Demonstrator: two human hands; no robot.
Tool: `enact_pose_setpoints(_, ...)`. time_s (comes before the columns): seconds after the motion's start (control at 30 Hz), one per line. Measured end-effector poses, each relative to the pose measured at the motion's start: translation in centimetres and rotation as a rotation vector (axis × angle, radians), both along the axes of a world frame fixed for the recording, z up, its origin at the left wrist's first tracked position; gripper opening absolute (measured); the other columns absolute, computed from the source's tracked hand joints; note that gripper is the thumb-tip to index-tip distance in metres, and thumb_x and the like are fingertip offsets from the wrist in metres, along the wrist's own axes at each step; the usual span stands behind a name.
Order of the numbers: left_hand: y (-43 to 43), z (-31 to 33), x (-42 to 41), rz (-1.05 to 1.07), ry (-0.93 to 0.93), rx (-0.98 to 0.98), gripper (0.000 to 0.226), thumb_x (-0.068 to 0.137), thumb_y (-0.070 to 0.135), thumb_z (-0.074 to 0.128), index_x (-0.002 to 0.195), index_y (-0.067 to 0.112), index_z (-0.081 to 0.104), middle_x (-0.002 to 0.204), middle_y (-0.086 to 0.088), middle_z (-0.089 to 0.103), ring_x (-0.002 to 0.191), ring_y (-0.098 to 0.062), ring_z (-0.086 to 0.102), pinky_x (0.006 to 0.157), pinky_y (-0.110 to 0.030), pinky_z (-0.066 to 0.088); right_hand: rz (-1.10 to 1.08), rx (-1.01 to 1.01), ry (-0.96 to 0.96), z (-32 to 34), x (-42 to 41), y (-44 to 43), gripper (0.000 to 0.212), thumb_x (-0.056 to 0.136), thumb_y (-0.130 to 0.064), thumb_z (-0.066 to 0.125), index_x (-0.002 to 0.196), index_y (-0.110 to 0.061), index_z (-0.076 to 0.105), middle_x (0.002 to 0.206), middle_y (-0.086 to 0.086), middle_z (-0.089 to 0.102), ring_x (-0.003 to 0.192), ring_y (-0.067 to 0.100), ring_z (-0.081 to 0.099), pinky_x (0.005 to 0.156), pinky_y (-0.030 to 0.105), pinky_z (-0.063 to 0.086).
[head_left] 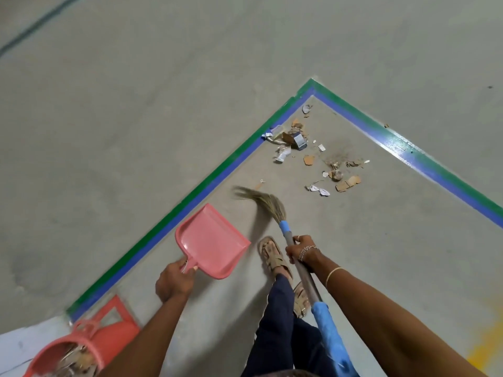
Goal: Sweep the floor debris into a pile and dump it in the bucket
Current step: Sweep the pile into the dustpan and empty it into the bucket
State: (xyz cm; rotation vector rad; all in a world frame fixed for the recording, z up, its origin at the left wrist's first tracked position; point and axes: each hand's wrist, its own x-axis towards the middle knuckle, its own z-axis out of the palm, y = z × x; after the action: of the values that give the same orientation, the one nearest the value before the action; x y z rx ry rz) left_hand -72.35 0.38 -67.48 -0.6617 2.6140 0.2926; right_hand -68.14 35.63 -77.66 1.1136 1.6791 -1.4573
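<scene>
Scattered debris (313,148), paper scraps, cardboard bits and dust, lies on the concrete floor inside the taped corner ahead. My right hand (302,254) grips the grey handle of a grass broom (268,204), whose bristles curl left, short of the debris. My left hand (174,278) holds the handle of a pink dustpan (212,240), which is empty and points toward the debris. A pink bucket (87,346) stands at the lower left with some rubbish inside.
Green and blue tape (190,197) marks a corner on the floor. My sandalled feet (275,257) stand between dustpan and broom. A yellow floor mark (484,349) shows at the lower right. White sheeting (24,341) lies beside the bucket.
</scene>
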Motion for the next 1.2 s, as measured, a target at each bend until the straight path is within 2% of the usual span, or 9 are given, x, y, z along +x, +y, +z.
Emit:
enact_pose_setpoints(0.07, 0.3, -1.2, -1.1, 0.015, -0.007, 0.011, 0.038, 0.079, 0.055, 0.074, 0.103, 0.026, 0.077, 0.09, -0.011, 0.074, 0.084, -0.037, 0.069, 0.075, -0.039, 0.057, -0.095, 0.018, 0.018, 1.8, -1.2, 1.0, 0.072, 0.065, -0.003, 0.065, 0.136, -0.002, 0.051, 0.071, 0.019, 0.065, 0.049, 0.026, 0.058, 0.053, 0.035, 0.055)
enact_pose_setpoints(0.17, 1.9, -1.9, -2.4, 0.055, -0.033, 0.042, 0.034, 0.078, 0.052, 0.076, 0.097, 0.024, 0.077, 0.088, -0.011, 0.074, 0.082, -0.037, 0.068, 0.075, -0.039, 0.056, -0.161, 0.067, 0.036, 3.1, -1.6, 3.4, 0.066, 0.077, 0.008, 0.059, 0.142, -0.001, 0.045, 0.07, 0.019, 0.061, 0.048, 0.023, 0.054, 0.055, 0.035, 0.051)
enact_pose_setpoints(0.47, 7.0, -1.9, -5.7, 0.013, -0.086, 0.12, 0.032, 0.078, 0.049, 0.078, 0.099, 0.025, 0.078, 0.092, -0.012, 0.074, 0.084, -0.038, 0.068, 0.073, -0.037, 0.053, -0.228, 0.108, 0.074, 8.2, 1.2, 11.3, 0.068, 0.077, 0.009, 0.062, 0.143, -0.004, 0.048, 0.064, 0.014, 0.063, 0.048, 0.024, 0.054, 0.05, 0.029, 0.05)
enact_pose_setpoints(0.57, 9.3, -1.8, -6.8, -0.022, -0.102, 0.15, 0.03, 0.079, 0.045, 0.079, 0.1, 0.024, 0.078, 0.092, -0.013, 0.074, 0.086, -0.038, 0.068, 0.072, -0.036, 0.052, -0.176, 0.085, 0.014, 8.9, 4.3, 13.7, 0.065, 0.075, 0.013, 0.062, 0.137, -0.005, 0.055, 0.069, 0.014, 0.062, 0.052, 0.026, 0.051, 0.053, 0.031, 0.048)
enact_pose_setpoints(0.67, 11.1, -1.7, -7.7, -0.058, -0.116, 0.148, 0.03, 0.078, 0.042, 0.08, 0.1, 0.021, 0.078, 0.096, -0.015, 0.074, 0.089, -0.04, 0.068, 0.073, -0.036, 0.052, -0.101, 0.043, -0.076, 8.4, 7.5, 15.2, 0.067, 0.074, 0.012, 0.061, 0.138, -0.005, 0.055, 0.071, 0.016, 0.062, 0.06, 0.028, 0.052, 0.057, 0.034, 0.048)
enact_pose_setpoints(0.77, 12.6, -1.8, -8.3, -0.09, -0.122, 0.144, 0.029, 0.079, 0.041, 0.08, 0.101, 0.021, 0.078, 0.097, -0.015, 0.074, 0.09, -0.04, 0.068, 0.074, -0.035, 0.051, -0.034, 0.063, -0.166, 7.4, 9.3, 15.8, 0.071, 0.075, 0.009, 0.059, 0.143, -0.002, 0.047, 0.066, 0.016, 0.062, 0.052, 0.026, 0.054, 0.053, 0.032, 0.049)
enact_pose_setpoints(0.87, 13.8, -1.9, -8.9, -0.132, -0.124, 0.143, 0.027, 0.08, 0.041, 0.079, 0.1, 0.024, 0.078, 0.094, -0.013, 0.074, 0.087, -0.039, 0.068, 0.072, -0.034, 0.051, -0.06, 0.122, -0.2, 6.6, 9.4, 16.4, 0.072, 0.076, 0.011, 0.06, 0.145, -0.001, 0.043, 0.066, 0.017, 0.062, 0.045, 0.024, 0.053, 0.046, 0.029, 0.048)
enact_pose_setpoints(1.1, 16.5, -0.9, -9.6, -0.182, -0.141, 0.142, 0.022, 0.084, 0.041, 0.077, 0.096, 0.023, 0.078, 0.088, -0.009, 0.073, 0.075, -0.034, 0.062, 0.068, -0.031, 0.047, -0.184, 0.203, -0.056, 7.4, 7.1, 18.7, 0.077, 0.073, 0.006, 0.066, 0.145, -0.007, 0.047, 0.077, 0.014, 0.062, 0.048, 0.024, 0.059, 0.051, 0.033, 0.054)
enact_pose_setpoints(1.2, 17.7, -0.1, -10.0, -0.206, -0.142, 0.145, 0.027, 0.083, 0.043, 0.077, 0.103, 0.025, 0.078, 0.094, -0.011, 0.074, 0.084, -0.037, 0.067, 0.07, -0.031, 0.046, -0.202, 0.184, 0.022, 10.3, 6.6, 19.9, 0.073, 0.074, 0.006, 0.064, 0.144, -0.01, 0.05, 0.081, 0.015, 0.064, 0.05, 0.023, 0.059, 0.052, 0.031, 0.052)
